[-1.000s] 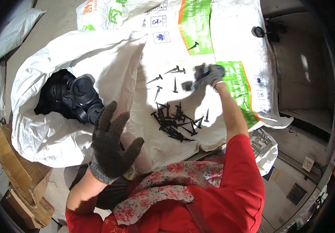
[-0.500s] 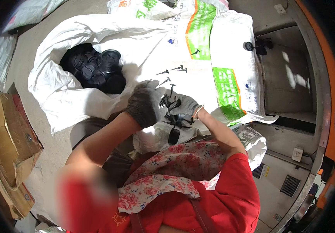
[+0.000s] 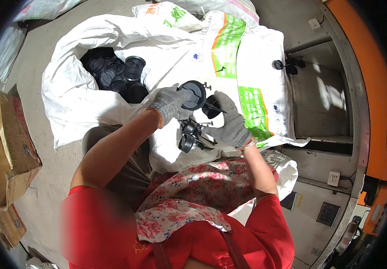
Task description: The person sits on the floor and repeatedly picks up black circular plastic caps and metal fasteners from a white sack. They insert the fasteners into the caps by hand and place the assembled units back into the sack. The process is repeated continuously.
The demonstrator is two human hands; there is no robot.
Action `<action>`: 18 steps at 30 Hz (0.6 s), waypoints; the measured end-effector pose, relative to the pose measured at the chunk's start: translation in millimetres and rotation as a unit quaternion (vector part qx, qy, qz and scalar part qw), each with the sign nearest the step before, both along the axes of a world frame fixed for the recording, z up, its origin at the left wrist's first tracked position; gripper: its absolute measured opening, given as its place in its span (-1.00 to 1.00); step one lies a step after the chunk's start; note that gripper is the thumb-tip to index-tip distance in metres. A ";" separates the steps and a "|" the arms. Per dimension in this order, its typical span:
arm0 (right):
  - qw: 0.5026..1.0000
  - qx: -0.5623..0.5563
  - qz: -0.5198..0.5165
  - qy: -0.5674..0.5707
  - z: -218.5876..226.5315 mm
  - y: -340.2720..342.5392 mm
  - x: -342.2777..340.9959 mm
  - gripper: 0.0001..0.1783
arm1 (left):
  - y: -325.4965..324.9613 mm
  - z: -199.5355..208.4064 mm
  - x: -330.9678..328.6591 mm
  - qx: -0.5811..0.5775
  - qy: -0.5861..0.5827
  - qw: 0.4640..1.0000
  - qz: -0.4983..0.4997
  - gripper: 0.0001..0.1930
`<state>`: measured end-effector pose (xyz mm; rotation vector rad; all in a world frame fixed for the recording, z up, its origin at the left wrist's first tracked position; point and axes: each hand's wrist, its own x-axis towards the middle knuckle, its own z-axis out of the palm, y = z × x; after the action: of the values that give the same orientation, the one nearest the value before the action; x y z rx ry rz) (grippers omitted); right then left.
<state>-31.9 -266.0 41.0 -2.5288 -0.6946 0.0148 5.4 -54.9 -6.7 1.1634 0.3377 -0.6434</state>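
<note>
My left hand (image 3: 168, 104), in a grey knit glove, grips a round black plastic cap (image 3: 194, 95) by its edge, with its flat face showing. Just right of it, my gloved right hand (image 3: 234, 126) curls its fingers and thumb around a ribbed black plastic cup-shaped piece (image 3: 211, 107). A thin dark spike sticks out from that piece toward the right fingers. Below both hands, a small heap of black plastic parts (image 3: 192, 129) lies on the white sack. At the heap's lower edge sits a black ring-like part (image 3: 186, 143).
An opened white woven sack (image 3: 68, 107) at left holds many black round caps (image 3: 108, 76). A small black spike (image 3: 220, 69) lies on the printed sack (image 3: 260, 49). More black parts (image 3: 292, 65) sit at its right edge. A cardboard box (image 3: 12, 152) stands far left.
My hands have moved apart from the heap. The round cap now shows in my left hand and the ribbed piece in my right. Several loose spikes on the sack no longer show.
</note>
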 end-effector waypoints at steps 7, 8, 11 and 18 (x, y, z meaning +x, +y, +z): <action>0.961 -0.042 0.045 -0.268 -10.5 2.8 14.8 -0.77 | 5.8 -5.4 -3.0 -0.121 -0.224 0.956 -0.142 -0.36; 0.942 -0.061 0.065 -0.322 -8.1 2.4 12.6 -0.75 | 6.8 7.8 -8.9 -0.025 -0.245 0.956 -0.161 -0.32; 0.953 -0.053 0.120 -0.272 0.4 3.2 7.9 -0.71 | 11.3 10.2 -5.0 0.091 -0.538 0.791 -0.277 -0.39; 0.886 0.316 -0.106 0.322 -11.1 -1.3 10.4 -0.83 | -14.6 37.4 -29.3 0.506 -0.600 0.568 -0.248 -0.73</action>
<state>-21.5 -267.3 29.9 -1.7813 -0.1080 0.4551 -23.9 -69.5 30.7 2.5698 -1.0109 0.1146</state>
